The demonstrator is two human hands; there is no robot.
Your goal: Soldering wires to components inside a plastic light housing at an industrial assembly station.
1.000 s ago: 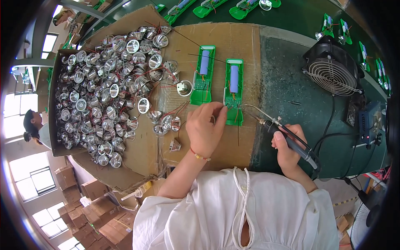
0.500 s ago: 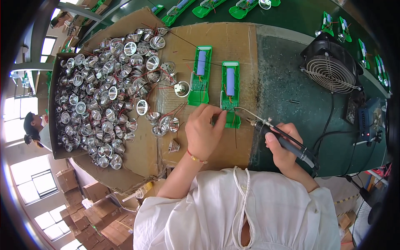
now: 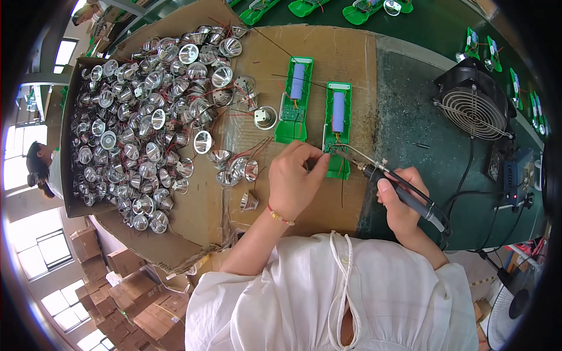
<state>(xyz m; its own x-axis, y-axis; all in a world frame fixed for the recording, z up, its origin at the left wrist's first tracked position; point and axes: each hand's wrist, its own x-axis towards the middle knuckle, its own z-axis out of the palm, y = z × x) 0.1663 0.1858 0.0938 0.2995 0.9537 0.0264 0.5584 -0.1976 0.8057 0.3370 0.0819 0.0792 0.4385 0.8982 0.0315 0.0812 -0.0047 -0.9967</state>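
Note:
My right hand [image 3: 404, 202] is wrapped round the dark handle of a soldering iron [image 3: 422, 209], which has a thin curved metal tube along it. The iron's tip reaches the circuit board in the nearer green plastic housing [image 3: 338, 169], just below its purple battery cell [image 3: 338, 112]. Beside that board my left hand [image 3: 295, 182] is closed, thumb and forefinger tips pinched; anything between them is too small to make out. To the left lies a second green housing [image 3: 288, 132] with its own purple cell [image 3: 298, 82] and thin wires.
A cardboard box [image 3: 71, 146] heaped with shiny reflector cups [image 3: 153, 152] stands at the left. Several loose cups [image 3: 249, 202] lie on the cardboard sheet [image 3: 357, 64]. A black fan [image 3: 471, 108] and a blue control unit [image 3: 518, 175] with cables stand right; more green housings [image 3: 305, 7] line the far side.
The whole view has shifted slightly, so the bench things sit a little farther right. The iron's tip stays at the same board, and my left fingers remain pinched beside it.

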